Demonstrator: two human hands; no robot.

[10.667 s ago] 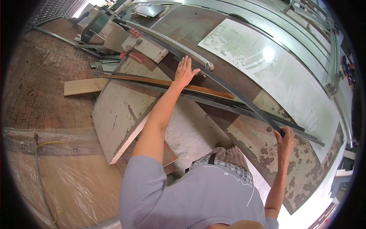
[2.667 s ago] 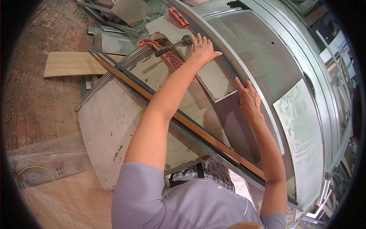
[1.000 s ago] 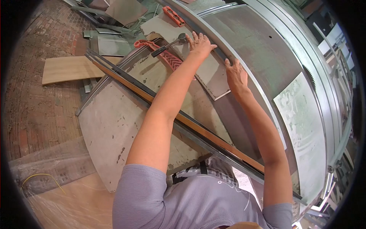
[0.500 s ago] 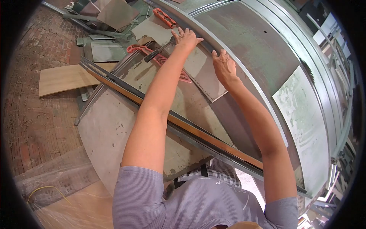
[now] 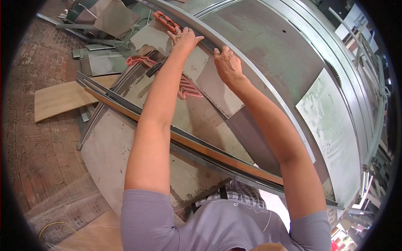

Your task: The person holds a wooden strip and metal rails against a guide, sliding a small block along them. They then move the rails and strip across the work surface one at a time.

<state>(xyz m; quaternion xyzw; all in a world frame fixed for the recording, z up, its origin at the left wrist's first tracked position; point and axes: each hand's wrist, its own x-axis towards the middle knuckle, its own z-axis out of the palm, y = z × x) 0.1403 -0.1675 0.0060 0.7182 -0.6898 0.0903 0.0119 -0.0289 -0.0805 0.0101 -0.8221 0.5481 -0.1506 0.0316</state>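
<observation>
A long grey metal rail (image 5: 268, 88) runs diagonally from the top left to the lower right of the worktable. My left hand (image 5: 184, 40) is at its near edge, palm down with spread fingers and the thumb pointing at the rail. Further right, my right hand (image 5: 228, 62) has its bent fingertips right at the same edge, slightly apart. Under my left forearm lies a black-handled tool (image 5: 154, 69), partly hidden. It crosses a pinkish-red slotted tool (image 5: 190, 88). An orange-red slotted piece (image 5: 164, 20) lies just beyond my left fingers.
Nearer my body, a dark and wood-brown strip (image 5: 209, 145) crosses the table. Right of the rail, a toothed saw blade (image 5: 333, 74) rises beside a pale sheet (image 5: 328, 108). A wooden board (image 5: 63, 97) and scrap panels (image 5: 115, 19) lie left, over a brick floor (image 5: 37, 146).
Both hands have shifted slightly up and left along the rail, towards its far end. The whole view has also moved a little, sliding the table leftward in the picture.
</observation>
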